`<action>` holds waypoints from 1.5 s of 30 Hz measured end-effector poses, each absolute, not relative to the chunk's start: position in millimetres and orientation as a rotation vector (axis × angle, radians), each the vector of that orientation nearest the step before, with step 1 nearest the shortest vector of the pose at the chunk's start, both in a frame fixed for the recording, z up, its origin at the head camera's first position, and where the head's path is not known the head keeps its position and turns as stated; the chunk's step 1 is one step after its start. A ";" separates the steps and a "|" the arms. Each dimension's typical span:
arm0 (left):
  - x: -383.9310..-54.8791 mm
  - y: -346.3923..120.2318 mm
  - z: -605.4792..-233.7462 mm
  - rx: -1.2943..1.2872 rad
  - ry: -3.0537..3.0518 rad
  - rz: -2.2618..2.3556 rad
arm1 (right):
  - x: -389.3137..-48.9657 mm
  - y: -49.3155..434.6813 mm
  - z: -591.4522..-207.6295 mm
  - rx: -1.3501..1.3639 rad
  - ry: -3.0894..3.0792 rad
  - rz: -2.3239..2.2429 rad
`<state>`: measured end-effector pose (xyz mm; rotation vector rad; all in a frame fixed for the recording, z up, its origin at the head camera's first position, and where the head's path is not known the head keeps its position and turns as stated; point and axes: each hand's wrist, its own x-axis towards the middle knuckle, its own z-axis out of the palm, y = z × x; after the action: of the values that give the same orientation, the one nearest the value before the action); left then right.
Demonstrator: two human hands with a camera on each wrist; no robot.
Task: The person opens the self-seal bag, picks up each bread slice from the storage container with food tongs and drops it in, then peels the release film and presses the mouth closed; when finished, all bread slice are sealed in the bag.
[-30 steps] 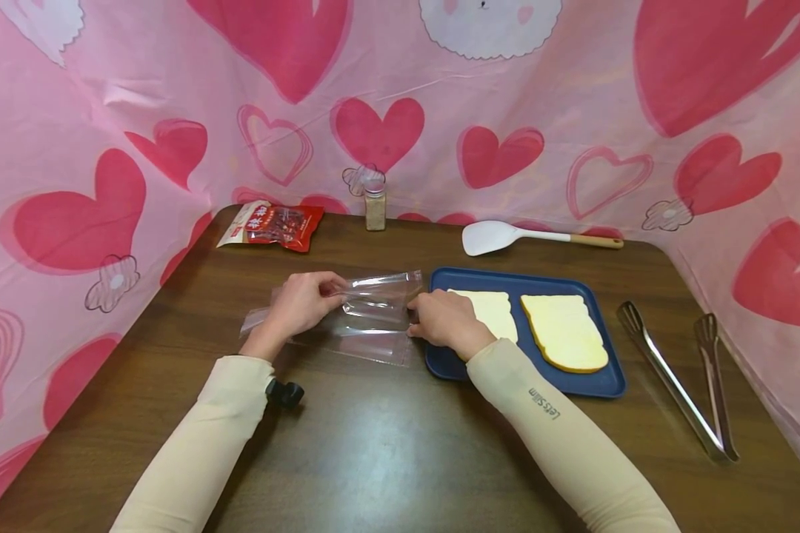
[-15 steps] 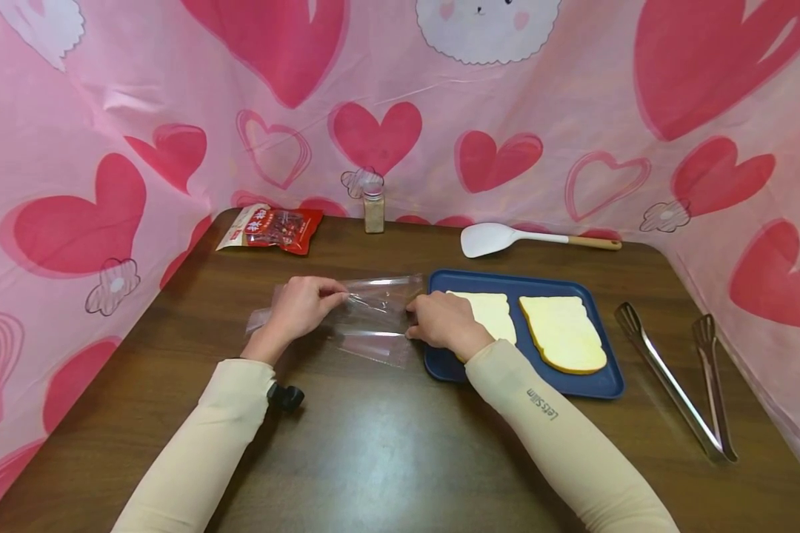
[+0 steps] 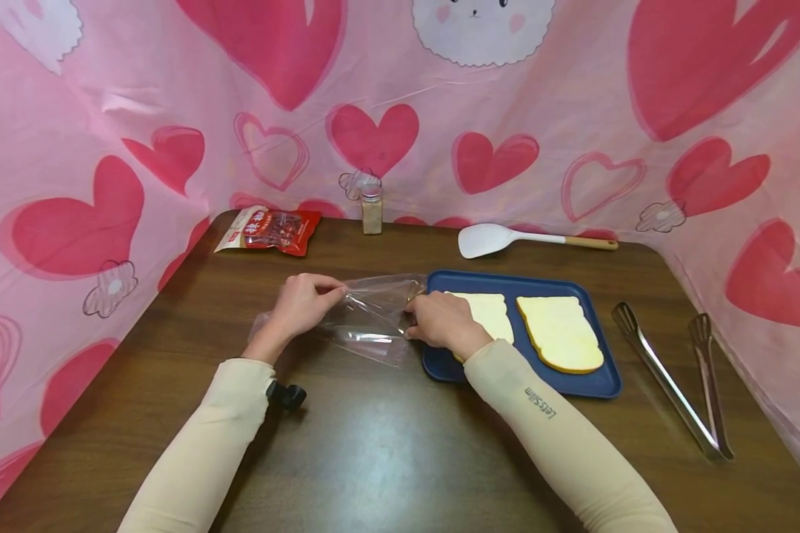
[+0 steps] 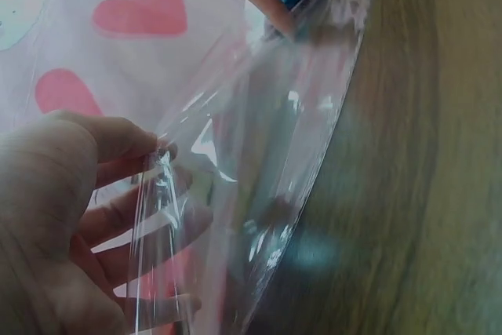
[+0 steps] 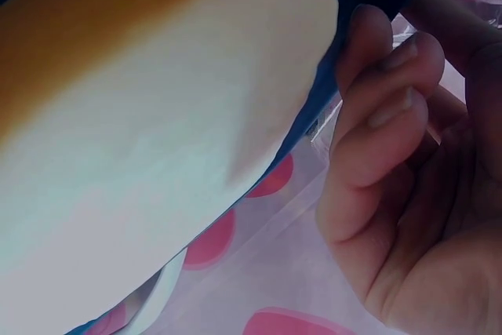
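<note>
A clear plastic bag point(image 3: 373, 314) lies between both hands above the dark wooden table, creased and lifted at its upper layer. My left hand point(image 3: 303, 305) pinches that layer between thumb and forefinger; in the left wrist view, the other fingers of the left hand point(image 4: 86, 202) show through the film. At the bag's right end, my right hand point(image 3: 443, 320) holds the edge, forefinger and thumb apart, the other fingers curled. This hand partly covers the nearer bread slice point(image 3: 492, 314) on the blue tray point(image 3: 516, 377).
Another bread slice point(image 3: 563, 333) lies on the tray's right half. Metal tongs point(image 3: 670, 385) rest right of the tray. Behind stand or lie a white spatula point(image 3: 487, 240) with a wooden handle, a seasoning jar point(image 3: 372, 211) and a red packet point(image 3: 273, 229). Pink heart-printed cloth point(image 3: 373, 66) surrounds the table.
The film between the hands has shifted and lifted, its folds now running diagonally from my left fingertips. Both hands stay almost in place, and the head view has tilted slightly.
</note>
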<state>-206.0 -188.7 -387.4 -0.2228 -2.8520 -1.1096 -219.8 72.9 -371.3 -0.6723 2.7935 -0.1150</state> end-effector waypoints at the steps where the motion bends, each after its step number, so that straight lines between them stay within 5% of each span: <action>1: -206.2 -188.5 -387.3 -0.208 -2.842 -1.138 | -219.8 72.8 -371.3 -0.671 2.791 -0.116; 29: -198.5 -184.2 -374.8 -0.134 -2.843 -1.148 | -218.6 69.7 -369.3 -0.726 2.811 -0.168; 45: -196.5 -185.2 -385.0 -0.385 -3.082 -0.965 | -216.4 64.2 -372.4 -0.900 2.868 -0.171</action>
<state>-196.5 -185.2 -385.0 -0.3848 -3.0817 -0.9654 -216.4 64.2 -372.4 -0.9001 2.8682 -0.1709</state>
